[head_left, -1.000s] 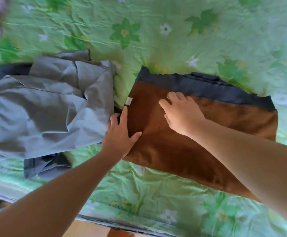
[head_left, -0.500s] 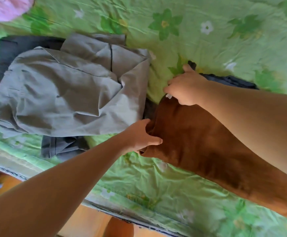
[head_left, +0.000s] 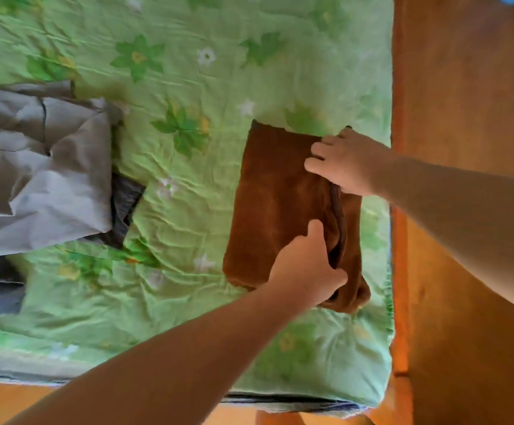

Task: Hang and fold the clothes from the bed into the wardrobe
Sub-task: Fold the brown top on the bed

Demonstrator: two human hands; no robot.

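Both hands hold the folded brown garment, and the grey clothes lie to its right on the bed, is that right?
No: the head view shows the grey clothes to the left of the brown garment. The left hand and right hand do hold it on the bed.

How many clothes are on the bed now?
3: brown garment near the right edge, grey garment at left, dark garment beneath it; more may be hidden.

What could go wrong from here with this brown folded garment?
The brown garment lies near the right edge of the green bed sheet, so a nudge could slide it off. The left hand and right hand both grip only its open right side; lifting from there may let the folded layers sag apart.
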